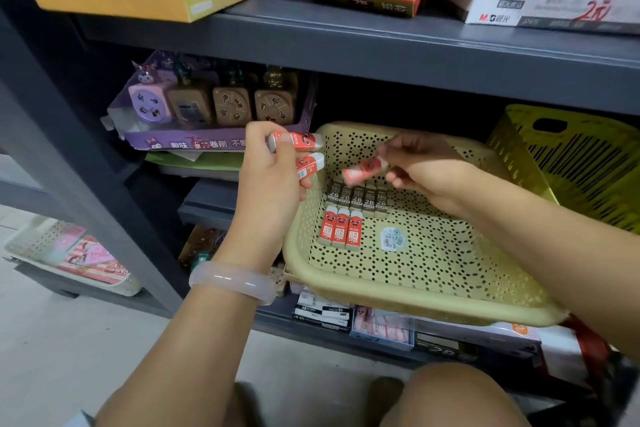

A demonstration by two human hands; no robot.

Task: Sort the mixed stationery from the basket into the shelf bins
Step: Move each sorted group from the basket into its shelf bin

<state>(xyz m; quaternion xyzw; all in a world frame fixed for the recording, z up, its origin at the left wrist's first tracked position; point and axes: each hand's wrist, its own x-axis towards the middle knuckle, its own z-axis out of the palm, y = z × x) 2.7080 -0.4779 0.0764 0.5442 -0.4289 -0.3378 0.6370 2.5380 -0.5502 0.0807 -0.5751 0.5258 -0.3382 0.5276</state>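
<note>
A: Status of the beige perforated plastic basket [408, 298]?

B: Tilted on the shelf edge, partly filled; a row of five brown-sleeved 2B erasers [357, 199] lies flat near its back wall; three red-sleeved white erasers with cartoon faces [341, 227] lie side by side just below them; a pale round sticker [391, 238] sits on the floor beside those.

A: Hands?

B: Left hand [273, 180], pale bangle on the wrist, fingers and thumb curled round two more red-sleeved erasers [301, 152], held just outside the basket's left rim; right hand [426, 166] over the basket, blurred, fingertips pinching one red eraser [363, 168] above the brown row.

A: Progress?

B: Judged midway for this bin; two neat rows down, three red ones in hand and not yet placed; most of the floor bare.

A: Other bins?

B: A yellow-green slotted basket [571, 156] stands to the right; contents hidden; cannot tell what remains unsorted.
</note>
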